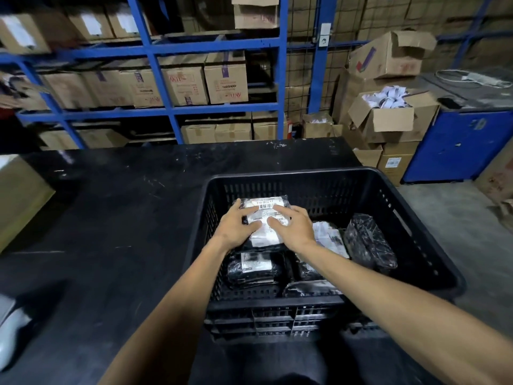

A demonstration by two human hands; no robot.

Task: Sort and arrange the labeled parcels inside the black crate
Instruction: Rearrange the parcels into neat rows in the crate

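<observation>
Black table (pixel 116 207), top scuffed, pale scratches and white specks near the far edge. Black crate (pixel 433 262) sits directly on it at the right end, slatted walls, its right side reaching about to the table's right edge, near wall close to the front edge. Left and middle of the tabletop bare, faint light streaks. Pale blurred object (pixel 11 326) at the near left corner, cannot tell what it is or whether it rests on the table. Grey concrete floor (pixel 444 218) to the right of the table. Stacked cardboard boxes (pixel 388 151) stand on the floor behind the table's far right corner, beside a blue cabinet (pixel 458 145).
</observation>
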